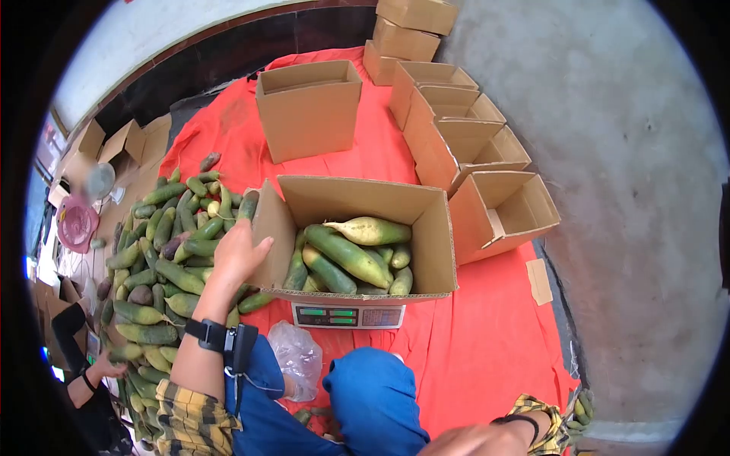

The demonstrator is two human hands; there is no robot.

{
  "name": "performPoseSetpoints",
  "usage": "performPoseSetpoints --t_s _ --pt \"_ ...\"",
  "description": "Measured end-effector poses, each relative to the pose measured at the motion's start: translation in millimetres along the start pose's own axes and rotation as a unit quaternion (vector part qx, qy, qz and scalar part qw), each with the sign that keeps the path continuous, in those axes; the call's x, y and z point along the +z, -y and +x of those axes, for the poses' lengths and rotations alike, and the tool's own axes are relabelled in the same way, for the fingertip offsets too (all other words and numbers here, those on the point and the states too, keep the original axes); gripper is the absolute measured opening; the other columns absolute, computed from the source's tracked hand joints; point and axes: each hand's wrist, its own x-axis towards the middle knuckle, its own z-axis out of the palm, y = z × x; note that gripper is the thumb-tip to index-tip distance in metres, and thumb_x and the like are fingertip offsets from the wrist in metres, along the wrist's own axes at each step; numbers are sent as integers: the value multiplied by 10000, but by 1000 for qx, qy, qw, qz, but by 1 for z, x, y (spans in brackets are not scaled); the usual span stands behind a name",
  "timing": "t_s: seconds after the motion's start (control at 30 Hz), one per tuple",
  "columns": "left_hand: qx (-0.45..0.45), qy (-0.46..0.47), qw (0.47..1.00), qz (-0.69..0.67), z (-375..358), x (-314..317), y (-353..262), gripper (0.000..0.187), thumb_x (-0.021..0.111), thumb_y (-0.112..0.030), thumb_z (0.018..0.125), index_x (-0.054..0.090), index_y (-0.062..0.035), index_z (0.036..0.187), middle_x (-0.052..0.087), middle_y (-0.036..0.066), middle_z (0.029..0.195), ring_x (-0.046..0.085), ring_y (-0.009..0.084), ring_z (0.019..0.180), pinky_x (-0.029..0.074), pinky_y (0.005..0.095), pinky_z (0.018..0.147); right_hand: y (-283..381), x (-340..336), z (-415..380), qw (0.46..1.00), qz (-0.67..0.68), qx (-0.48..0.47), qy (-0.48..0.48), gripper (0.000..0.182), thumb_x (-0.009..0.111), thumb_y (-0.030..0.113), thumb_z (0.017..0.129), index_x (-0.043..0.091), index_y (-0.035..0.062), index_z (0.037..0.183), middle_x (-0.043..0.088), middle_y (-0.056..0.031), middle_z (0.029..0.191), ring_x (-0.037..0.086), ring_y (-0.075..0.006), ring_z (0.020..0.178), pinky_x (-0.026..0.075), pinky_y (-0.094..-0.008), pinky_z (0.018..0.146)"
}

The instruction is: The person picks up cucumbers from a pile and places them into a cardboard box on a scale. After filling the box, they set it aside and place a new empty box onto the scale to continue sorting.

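An open cardboard box (365,190) stands on a digital scale (348,315) in front of me. Several green radishes (350,254) lie inside it, one of them paler at one end. My left hand (242,251) is at the box's left side, beside the radish pile, its thumb apart from the fingers; a dark-ended green radish (249,204) shows at its fingertips and seems held. My right hand (475,441) is low at the bottom edge, blurred, with its fingers cut off by the frame.
A big heap of green radishes (163,285) covers the left side. Empty cardboard boxes stand behind (308,114) and in a row at right (506,209). A clear plastic bag (295,357) lies by my knees. A co-worker's hand (110,367) is at far left.
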Motion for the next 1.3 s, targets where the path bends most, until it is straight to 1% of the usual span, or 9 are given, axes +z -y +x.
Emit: performPoseSetpoints --t_s 0.03,0.17,0.27,0.33,0.63,0.93,1.17,1.2,1.3 --pt "-8 -2 1000 -4 0 3 2 459 671 -347 793 542 35 1012 637 248 967 613 403 934 484 477 806 7 -8 -6 996 13 84 -4 247 588 124 933 648 -83 1054 630 -219 1027 631 -319 893 508 -375 754" --pt "-35 31 999 8 3 5 4 419 646 -338 813 591 10 1040 645 239 1012 622 385 972 494 478 839 -21 -92 -28 870 -302 200 -336 339 546 283 945 604 39 716 600 -26 663 549 -61 580 409 -227 507" --pt "-35 80 996 -24 10 11 11 396 625 -366 795 664 6 925 658 232 924 640 390 877 512 488 760 -57 -173 -22 623 -648 293 -326 461 544 427 912 590 -10 770 623 -148 677 615 -305 634 469 -380 590" --pt "-22 71 995 -60 4 5 9 367 618 -331 771 677 10 893 664 233 917 649 380 864 515 481 756 -75 -195 -21 554 -687 380 -276 472 563 443 891 613 -25 853 642 -207 752 616 -401 748 480 -435 682" --pt "-49 120 989 -75 10 10 -12 262 569 -172 764 680 -3 930 666 224 983 654 353 939 517 448 798 -123 -276 -73 688 -545 390 -281 336 584 263 868 650 13 1081 679 -212 960 661 -326 925 499 -389 806" --pt "161 1 984 -74 -29 -4 -78 189 528 -122 721 658 0 786 658 228 833 642 386 837 499 485 755 -101 -174 -181 606 -522 405 -444 396 599 365 869 665 -24 899 642 -187 688 654 -230 658 483 -377 617" --pt "395 244 886 -9 -142 23 -213 222 557 -137 725 700 -1 826 673 215 825 668 352 800 535 439 703 -85 46 -383 496 -391 427 -647 443 599 383 888 624 -46 779 548 -76 571 545 -107 598 439 -353 535" --pt "444 259 858 16 -168 42 -232 203 588 -151 716 719 -45 829 689 184 846 681 319 815 550 416 705 -78 89 -387 460 -410 457 -641 384 615 341 904 595 32 678 509 65 632 449 -58 564 351 -282 472" --pt "548 322 769 64 -247 88 -268 187 587 -144 742 739 -87 836 705 135 847 689 293 784 556 417 662 -105 212 -463 385 -305 520 -699 470 635 375 886 541 48 561 468 35 538 423 -70 518 314 -279 446"
